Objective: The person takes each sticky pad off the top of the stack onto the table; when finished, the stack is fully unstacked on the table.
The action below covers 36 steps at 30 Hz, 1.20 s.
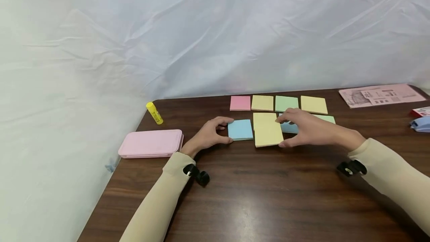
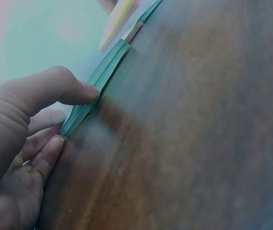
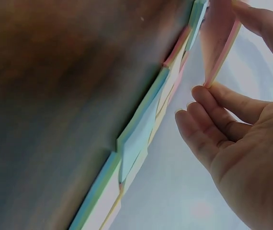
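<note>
Pink case (image 1: 150,143) closed, contents hidden, near left hand (image 1: 209,134)

place: makeshift desk setup | cues: wooden table (image 1: 268,197), white sheet backdrop (image 1: 168,29), glue stick (image 1: 154,112), pencil case (image 1: 150,143)

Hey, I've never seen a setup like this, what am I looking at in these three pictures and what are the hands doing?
No machine here: a person's two bare hands work at a dark wooden table. The wide picture comes from a camera on the head; the two close, tilted ones come from cameras strapped to each wrist. On the table lie coloured sticky-note pads in rows, a pink case, a yellow glue stick and a pink leaflet. The left hand pinches the blue pad between thumb and fingers. The right hand grips the edge of a yellow pad with thumb and fingertips.
</note>
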### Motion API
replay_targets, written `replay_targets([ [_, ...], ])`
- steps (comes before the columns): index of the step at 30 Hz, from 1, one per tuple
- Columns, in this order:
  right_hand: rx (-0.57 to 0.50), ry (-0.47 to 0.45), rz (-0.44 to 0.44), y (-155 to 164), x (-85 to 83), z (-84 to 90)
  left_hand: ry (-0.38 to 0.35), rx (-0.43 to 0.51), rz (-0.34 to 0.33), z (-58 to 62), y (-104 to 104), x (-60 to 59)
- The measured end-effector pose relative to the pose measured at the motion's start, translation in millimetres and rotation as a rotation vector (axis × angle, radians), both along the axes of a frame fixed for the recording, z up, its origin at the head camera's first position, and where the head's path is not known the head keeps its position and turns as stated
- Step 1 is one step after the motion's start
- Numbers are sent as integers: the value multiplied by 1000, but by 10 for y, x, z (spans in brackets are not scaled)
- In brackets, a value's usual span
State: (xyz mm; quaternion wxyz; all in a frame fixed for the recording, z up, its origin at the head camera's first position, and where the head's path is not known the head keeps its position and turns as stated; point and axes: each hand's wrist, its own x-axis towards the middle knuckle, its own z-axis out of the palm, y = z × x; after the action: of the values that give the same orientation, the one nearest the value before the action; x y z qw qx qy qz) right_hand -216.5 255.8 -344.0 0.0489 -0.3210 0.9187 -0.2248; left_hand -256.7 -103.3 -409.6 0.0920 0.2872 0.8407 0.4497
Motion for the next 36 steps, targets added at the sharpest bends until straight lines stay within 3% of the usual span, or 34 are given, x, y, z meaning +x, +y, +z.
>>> replay_targets([
  [9, -9, -11, 20, 24, 129, -98, -3, 1, 8, -5, -18, 12],
  [19, 55, -41, 20, -41, 196, -127, 9, 15, -5, -16, -12, -7],
  [30, 108, -69, 20, -69, 189, -122, 6, 2, -4, -11, -10, -3],
  [36, 83, -16, 24, -152, 113, -9, 10, 8, -4, 3, 0, 6],
])
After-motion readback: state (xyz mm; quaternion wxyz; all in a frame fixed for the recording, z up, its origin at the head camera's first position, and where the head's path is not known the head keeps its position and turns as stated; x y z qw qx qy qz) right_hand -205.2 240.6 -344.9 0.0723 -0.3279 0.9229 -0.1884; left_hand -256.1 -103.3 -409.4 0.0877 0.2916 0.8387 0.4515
